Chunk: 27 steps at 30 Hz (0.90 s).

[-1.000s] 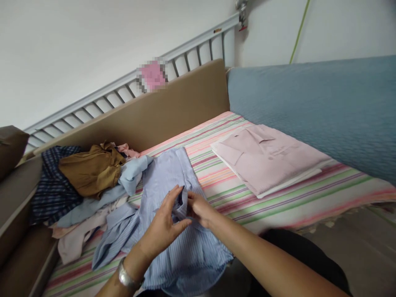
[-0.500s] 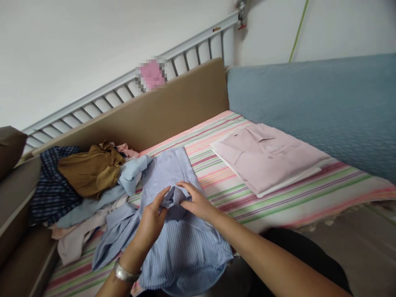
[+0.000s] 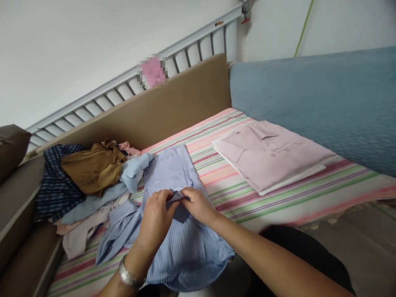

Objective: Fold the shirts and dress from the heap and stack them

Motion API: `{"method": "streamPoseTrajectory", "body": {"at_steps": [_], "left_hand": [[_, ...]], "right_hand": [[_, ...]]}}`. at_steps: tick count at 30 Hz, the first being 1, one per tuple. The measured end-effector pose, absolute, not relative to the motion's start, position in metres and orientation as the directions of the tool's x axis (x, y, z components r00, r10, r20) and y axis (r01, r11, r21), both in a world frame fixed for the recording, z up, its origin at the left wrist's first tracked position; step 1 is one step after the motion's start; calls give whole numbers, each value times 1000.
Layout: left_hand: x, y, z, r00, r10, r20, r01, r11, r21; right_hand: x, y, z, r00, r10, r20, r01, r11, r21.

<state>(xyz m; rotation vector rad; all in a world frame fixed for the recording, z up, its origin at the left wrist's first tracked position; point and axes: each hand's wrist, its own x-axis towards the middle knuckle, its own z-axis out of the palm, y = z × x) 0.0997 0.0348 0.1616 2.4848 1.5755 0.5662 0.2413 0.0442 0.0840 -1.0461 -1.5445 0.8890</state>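
A blue striped shirt (image 3: 185,251) lies spread in front of me, its lower part hanging over the near edge of the seat. One sleeve (image 3: 119,229) sticks out to the left. My left hand (image 3: 157,212) pinches a bunched part of the shirt, which looks like the collar, between thumb and fingers. From the other side, my right hand (image 3: 198,204) grips the same fold with thumb and forefinger. The two hands nearly meet over the cloth, and their fingers partly hide it.
Folded pink shirt (image 3: 269,154) rests on white cloth to the right. At left is a heap with brown garment (image 3: 95,167), dark checked cloth (image 3: 58,181) and pale blue cloth (image 3: 133,171). Striped cover (image 3: 247,210) lies beneath; a tan backrest (image 3: 192,90) and blue-covered cushion (image 3: 309,95) border it.
My fingers have closed in on the collar fold, and both hands have come nearer each other. The left hand has turned over so its back shows more. The view has shifted slightly.
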Motion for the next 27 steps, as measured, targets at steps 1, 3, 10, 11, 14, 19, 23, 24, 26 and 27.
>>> {"method": "streamPoseTrajectory", "body": {"at_steps": [1,3,10,11,14,19,23,24,26,27], "left_hand": [[100,38,160,363,913,188,854,-406,325],[95,44,156,346,933,96,855,-356,378],[19,79,184,150,988,28,696,-126,707],[6,84,192,109,994,27,681,-95,726],[-26,98,210,51,998,-29,643,-11,766],[-66,130,214,8,996,-86,669,58,741],[-92,152,206,-125,988,-89,607,147,781],[-98,155,204,-157,982,-101,565,174,807],[-109,161,198,-206,971,-121,485,208,849],[-115,164,194,-224,967,-124,453,216,865]], "right_hand": [[240,43,85,-114,931,347,200,364,-910],[240,43,84,-133,927,352,217,373,-902],[261,50,73,-48,987,151,215,157,-964],[264,48,72,-67,987,148,282,161,-946],[264,32,70,-135,972,191,530,234,-815],[251,4,57,-248,954,171,801,301,-517],[250,5,45,-290,946,147,813,324,-483],[251,8,42,-289,947,139,796,318,-515],[255,14,39,-272,956,114,742,284,-607],[258,17,38,-260,961,95,708,257,-658]]}}
